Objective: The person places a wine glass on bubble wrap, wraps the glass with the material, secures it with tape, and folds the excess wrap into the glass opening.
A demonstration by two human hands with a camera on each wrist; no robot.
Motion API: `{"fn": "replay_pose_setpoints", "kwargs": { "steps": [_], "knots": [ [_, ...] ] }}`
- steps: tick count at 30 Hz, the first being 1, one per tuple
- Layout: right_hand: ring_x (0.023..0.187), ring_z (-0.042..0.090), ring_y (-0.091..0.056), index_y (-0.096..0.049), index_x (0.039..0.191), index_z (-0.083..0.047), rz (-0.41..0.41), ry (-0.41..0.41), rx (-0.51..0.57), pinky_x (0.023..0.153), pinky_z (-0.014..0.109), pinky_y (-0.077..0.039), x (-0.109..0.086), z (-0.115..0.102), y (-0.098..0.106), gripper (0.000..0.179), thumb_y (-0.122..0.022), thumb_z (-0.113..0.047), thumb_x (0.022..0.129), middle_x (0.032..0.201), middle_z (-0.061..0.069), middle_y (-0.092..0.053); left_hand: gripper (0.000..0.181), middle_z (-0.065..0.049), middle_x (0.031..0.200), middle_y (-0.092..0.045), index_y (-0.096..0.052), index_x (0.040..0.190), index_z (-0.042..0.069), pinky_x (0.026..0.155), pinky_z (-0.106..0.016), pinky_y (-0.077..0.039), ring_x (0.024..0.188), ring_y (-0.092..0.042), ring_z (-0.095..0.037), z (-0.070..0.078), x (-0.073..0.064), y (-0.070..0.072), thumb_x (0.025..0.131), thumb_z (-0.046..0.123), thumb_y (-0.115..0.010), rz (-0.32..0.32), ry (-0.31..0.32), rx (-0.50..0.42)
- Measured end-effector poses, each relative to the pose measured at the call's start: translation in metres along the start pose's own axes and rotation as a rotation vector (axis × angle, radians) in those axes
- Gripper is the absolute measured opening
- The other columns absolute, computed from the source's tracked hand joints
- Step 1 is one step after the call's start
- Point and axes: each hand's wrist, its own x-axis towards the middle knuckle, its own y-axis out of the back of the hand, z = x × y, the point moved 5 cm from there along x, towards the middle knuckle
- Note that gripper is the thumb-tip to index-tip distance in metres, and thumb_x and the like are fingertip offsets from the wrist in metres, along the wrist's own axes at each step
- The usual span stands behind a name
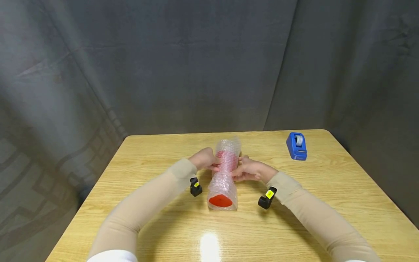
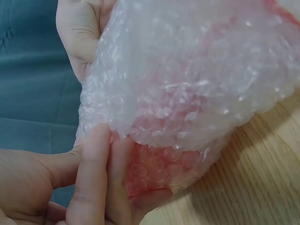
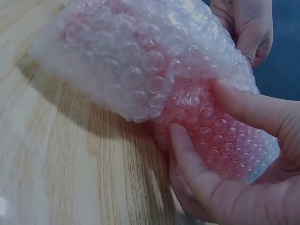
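Note:
A red object rolled in clear bubble wrap (image 1: 226,183) lies lengthwise on the table, pinched in at its middle and wider at the near end, where a round red face shows. What the object is, the wrap hides. From the left side my left hand (image 1: 205,159) grips the roll; in the left wrist view its fingers (image 2: 93,173) lie over the edge of the wrap. On the opposite side my right hand (image 1: 250,169) holds the narrow middle, its thumb and fingers (image 3: 192,164) spread around the wrapped part in the right wrist view.
A blue tape dispenser (image 1: 296,146) with a roll of clear tape stands at the back right of the wooden table (image 1: 157,218). Grey curtains (image 1: 196,65) hang behind and along both sides.

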Motion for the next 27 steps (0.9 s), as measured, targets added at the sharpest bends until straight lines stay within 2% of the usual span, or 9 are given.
{"fn": "replay_pose_setpoints", "kwargs": {
  "steps": [2, 5, 9, 13, 21, 27],
  "knots": [
    [0.097, 0.027, -0.058, 0.003, 0.143, 0.002, -0.024, 0.001, -0.007, 0.089, 0.039, -0.057, -0.0008, -0.0016, 0.0, 0.082, -0.056, 0.016, 0.086, 0.137, 0.029, -0.029, 0.016, -0.013, 0.087, -0.057, -0.056, 0.101, -0.01, 0.062, -0.02, -0.057, 0.055, -0.062, -0.01, 0.0009, -0.0003, -0.0002, 0.094, 0.003, -0.061, 0.001, -0.001, -0.002],
    [0.097, 0.027, -0.058, -0.009, 0.142, 0.006, -0.09, 0.007, 0.005, 0.093, 0.04, -0.055, -0.0026, -0.0045, 0.0002, 0.069, -0.052, 0.012, 0.088, 0.127, 0.025, -0.039, 0.016, -0.014, 0.088, -0.057, -0.056, 0.101, -0.01, 0.062, -0.02, -0.057, 0.054, -0.062, -0.01, 0.0004, 0.0001, -0.0006, 0.093, 0.003, -0.061, 0.005, 0.002, -0.016],
    [0.099, 0.028, -0.055, -0.023, 0.137, 0.008, -0.138, -0.004, 0.028, 0.092, 0.037, -0.055, -0.0054, -0.0075, 0.0019, 0.049, -0.046, -0.003, 0.095, 0.114, 0.02, -0.047, 0.015, -0.013, 0.086, -0.057, -0.057, 0.099, -0.009, 0.06, -0.019, -0.057, 0.053, -0.061, -0.009, -0.0001, 0.0007, -0.0009, 0.093, 0.004, -0.062, 0.012, -0.004, -0.021],
    [0.097, 0.026, -0.056, -0.029, 0.134, 0.008, -0.121, -0.021, 0.016, 0.086, 0.033, -0.058, -0.0067, -0.0082, 0.0016, 0.043, -0.044, -0.016, 0.101, 0.108, 0.018, -0.052, 0.015, -0.013, 0.085, -0.059, -0.057, 0.098, -0.009, 0.06, -0.019, -0.057, 0.053, -0.062, -0.009, 0.0004, 0.0002, -0.0016, 0.093, 0.004, -0.062, 0.01, -0.008, -0.016],
    [0.076, 0.018, -0.061, -0.044, 0.118, 0.008, -0.063, -0.013, -0.075, 0.072, 0.027, -0.06, -0.0026, -0.0073, -0.0049, 0.026, -0.05, -0.009, 0.099, 0.087, 0.01, -0.059, 0.018, -0.013, 0.088, -0.059, -0.059, 0.099, -0.009, 0.061, -0.019, -0.057, 0.055, -0.061, -0.01, 0.0033, -0.0016, -0.0033, 0.093, 0.007, -0.063, 0.005, -0.003, -0.012],
    [0.076, 0.018, -0.061, -0.044, 0.119, 0.008, -0.038, -0.027, -0.083, 0.072, 0.027, -0.06, -0.0013, -0.0072, -0.0064, 0.027, -0.05, -0.009, 0.098, 0.088, 0.011, -0.059, 0.017, -0.013, 0.084, -0.061, -0.06, 0.098, -0.009, 0.06, -0.019, -0.057, 0.054, -0.061, -0.01, 0.0008, -0.0007, -0.0023, 0.093, 0.007, -0.063, 0.015, 0.003, -0.017]
  ]
}}
